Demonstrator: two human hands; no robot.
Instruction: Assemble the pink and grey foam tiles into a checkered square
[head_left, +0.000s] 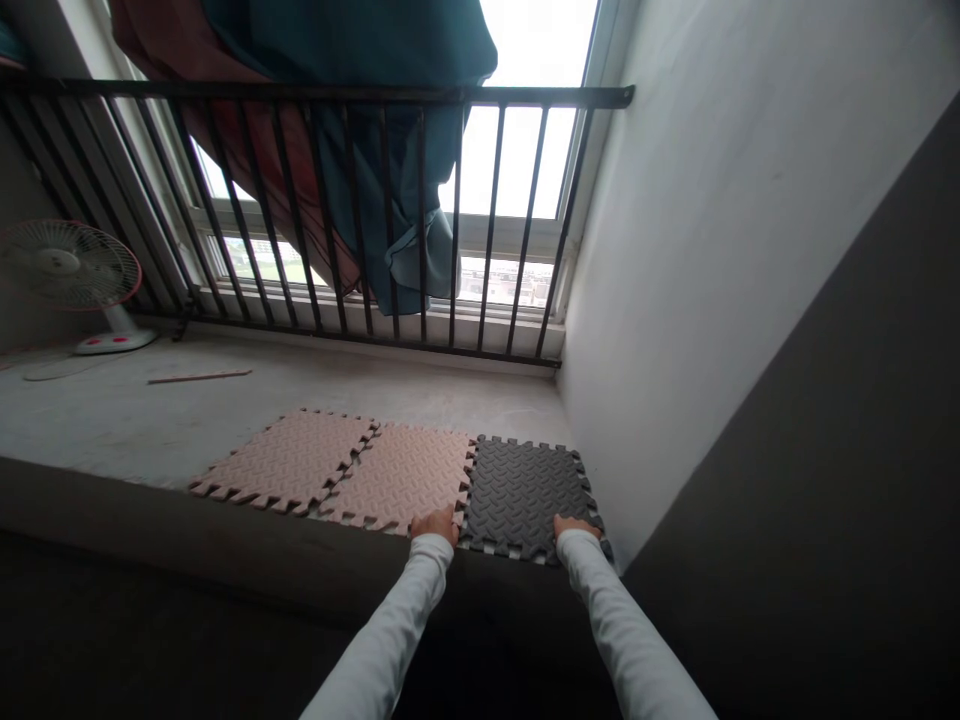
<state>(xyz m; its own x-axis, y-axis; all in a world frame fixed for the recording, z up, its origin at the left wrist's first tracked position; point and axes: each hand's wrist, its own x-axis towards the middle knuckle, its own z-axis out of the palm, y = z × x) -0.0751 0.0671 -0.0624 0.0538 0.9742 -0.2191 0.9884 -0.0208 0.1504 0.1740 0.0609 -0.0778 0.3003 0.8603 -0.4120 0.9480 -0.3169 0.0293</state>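
Three interlocking foam mat tiles lie in a row on a raised concrete ledge: two pink tiles [292, 460] [405, 475] and one dark grey tile [521, 495] at the right end. My left hand [435, 524] rests on the near edge where the middle pink tile meets the grey tile. My right hand [576, 525] rests on the grey tile's near right corner. Both arms wear white sleeves. The fingers of both hands are mostly hidden behind the knuckles and the ledge's edge.
A black metal railing [337, 95] runs in front of a window, with teal and red cloths [352, 60] hanging over it. A small white fan [71, 270] stands at the far left of the ledge, beside a thin wooden stick [199, 377]. A white wall [720, 250] closes the right side.
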